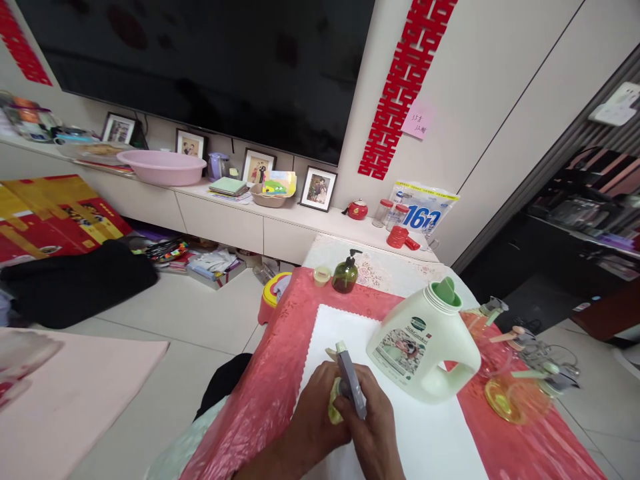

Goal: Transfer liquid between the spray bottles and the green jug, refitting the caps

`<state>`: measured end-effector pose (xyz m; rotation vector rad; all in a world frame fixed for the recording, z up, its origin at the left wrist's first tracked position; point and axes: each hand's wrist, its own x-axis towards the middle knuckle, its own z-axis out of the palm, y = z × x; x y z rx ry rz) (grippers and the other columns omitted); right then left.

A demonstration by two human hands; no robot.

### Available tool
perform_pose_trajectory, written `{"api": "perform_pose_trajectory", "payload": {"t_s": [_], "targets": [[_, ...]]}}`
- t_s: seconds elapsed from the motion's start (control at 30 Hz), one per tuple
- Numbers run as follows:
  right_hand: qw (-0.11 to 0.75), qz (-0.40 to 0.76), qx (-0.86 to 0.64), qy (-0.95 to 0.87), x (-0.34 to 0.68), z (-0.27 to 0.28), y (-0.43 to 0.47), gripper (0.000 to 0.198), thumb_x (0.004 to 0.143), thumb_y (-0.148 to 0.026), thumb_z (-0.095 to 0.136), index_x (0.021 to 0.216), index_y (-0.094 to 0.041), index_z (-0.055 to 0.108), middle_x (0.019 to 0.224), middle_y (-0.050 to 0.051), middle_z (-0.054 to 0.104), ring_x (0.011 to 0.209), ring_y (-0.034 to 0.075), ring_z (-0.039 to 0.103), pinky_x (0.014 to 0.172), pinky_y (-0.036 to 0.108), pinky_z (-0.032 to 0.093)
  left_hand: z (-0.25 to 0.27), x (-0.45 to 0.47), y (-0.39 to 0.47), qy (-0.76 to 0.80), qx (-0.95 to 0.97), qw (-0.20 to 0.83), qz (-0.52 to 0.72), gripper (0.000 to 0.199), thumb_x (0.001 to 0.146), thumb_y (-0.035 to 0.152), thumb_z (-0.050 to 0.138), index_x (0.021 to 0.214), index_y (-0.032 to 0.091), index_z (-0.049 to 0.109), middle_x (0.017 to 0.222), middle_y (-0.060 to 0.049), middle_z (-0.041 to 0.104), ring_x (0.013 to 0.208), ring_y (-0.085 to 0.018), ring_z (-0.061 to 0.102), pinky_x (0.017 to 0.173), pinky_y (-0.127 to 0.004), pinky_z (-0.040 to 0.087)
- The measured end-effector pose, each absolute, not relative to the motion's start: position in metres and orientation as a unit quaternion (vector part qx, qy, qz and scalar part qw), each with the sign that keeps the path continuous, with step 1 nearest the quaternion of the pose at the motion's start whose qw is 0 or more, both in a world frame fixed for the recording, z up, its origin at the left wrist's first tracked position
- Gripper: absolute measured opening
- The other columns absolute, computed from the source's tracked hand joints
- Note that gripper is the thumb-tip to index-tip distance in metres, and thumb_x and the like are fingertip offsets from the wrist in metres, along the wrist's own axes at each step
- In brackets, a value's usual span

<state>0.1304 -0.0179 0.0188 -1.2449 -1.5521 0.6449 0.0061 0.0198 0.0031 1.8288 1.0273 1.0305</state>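
Over the white mat [320, 333], both hands are closed around a spray bottle with a grey trigger head [351, 380] and a pale nozzle tip. My left hand [317, 407] wraps the clear bottle, which shows yellow at the side and is mostly hidden by fingers. Gripping the spray head from the right is my right hand [375, 417]. A large pale green detergent jug [425, 343] stands upright just beyond my right hand, with a green spout in its open mouth. Farther off are a dark green pump bottle [345, 275] and a small pale cup [321, 275].
Several clear spray bottles [517, 400] with coloured liquid stand at the right table edge. A red plastic cover [240, 407] lies over the table. Behind it, a low cabinet [285, 233] carries photo frames, a pink basin [163, 167] and jars. A yellow-red stool [270, 297] stands left.
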Motion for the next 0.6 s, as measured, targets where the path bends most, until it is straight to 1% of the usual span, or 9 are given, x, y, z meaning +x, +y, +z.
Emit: {"api": "perform_pose_trajectory", "payload": {"t_s": [0.1,0.23,0.3,0.37,0.47,0.53,0.6], "targets": [[0.509,0.245,-0.507,-0.651,0.127,0.020,-0.019,0.036,0.100,-0.042,0.057,0.132,-0.027,0.063,0.124,0.004,0.058,0.115,0.018,0.059,0.101,0.024,0.050,0.003,0.006,0.019,0.409,0.717,0.401,0.396,0.028,0.069,0.027,0.071,0.092,0.022,0.055,0.090,-0.004,0.064,0.081,-0.022,0.060,0.072,-0.035,0.050],[0.522,0.205,-0.542,-0.626,0.123,0.012,-0.021,0.038,0.097,-0.041,0.062,0.132,-0.025,0.064,0.113,0.006,0.059,0.104,0.018,0.060,0.090,0.025,0.053,0.004,0.006,0.019,0.412,0.717,0.406,0.389,0.022,0.074,0.026,0.069,0.093,0.021,0.059,0.091,-0.005,0.065,0.081,-0.023,0.062,0.072,-0.036,0.051],[0.538,0.196,-0.554,-0.604,0.121,0.006,-0.021,0.041,0.094,-0.040,0.065,0.131,-0.024,0.063,0.115,0.006,0.060,0.106,0.018,0.060,0.091,0.025,0.054,0.006,0.005,0.019,0.404,0.717,0.410,0.394,0.028,0.073,0.025,0.070,0.098,0.021,0.061,0.094,-0.006,0.066,0.086,-0.024,0.063,0.075,-0.037,0.052],[0.554,0.187,-0.570,-0.578,0.119,0.001,-0.021,0.048,0.089,-0.037,0.069,0.134,-0.022,0.061,0.119,0.006,0.060,0.109,0.019,0.061,0.091,0.025,0.055,0.007,0.004,0.019,0.394,0.715,0.420,0.396,0.034,0.072,0.025,0.071,0.105,0.022,0.062,0.099,-0.006,0.068,0.091,-0.026,0.065,0.080,-0.039,0.054],[0.553,0.196,-0.612,-0.530,0.118,-0.001,-0.022,0.057,0.083,-0.033,0.071,0.138,-0.021,0.059,0.117,0.005,0.062,0.103,0.019,0.063,0.089,0.025,0.056,0.008,0.002,0.018,0.383,0.711,0.435,0.398,0.038,0.073,0.028,0.072,0.110,0.023,0.064,0.105,-0.007,0.069,0.097,-0.027,0.066,0.086,-0.040,0.054],[0.541,0.213,-0.629,-0.516,0.119,-0.001,-0.023,0.059,0.083,-0.034,0.070,0.140,-0.020,0.059,0.117,0.004,0.063,0.100,0.018,0.064,0.091,0.025,0.056,0.009,0.001,0.018,0.377,0.708,0.441,0.403,0.044,0.072,0.029,0.074,0.114,0.024,0.064,0.110,-0.008,0.069,0.101,-0.028,0.066,0.089,-0.040,0.055],[0.536,0.225,-0.623,-0.524,0.121,-0.001,-0.023,0.060,0.082,-0.034,0.069,0.140,-0.020,0.059,0.118,0.004,0.064,0.099,0.018,0.066,0.091,0.024,0.056,0.014,0.001,0.019,0.377,0.709,0.439,0.404,0.044,0.071,0.030,0.075,0.113,0.024,0.066,0.109,-0.007,0.070,0.100,-0.028,0.066,0.088,-0.040,0.055]]}}
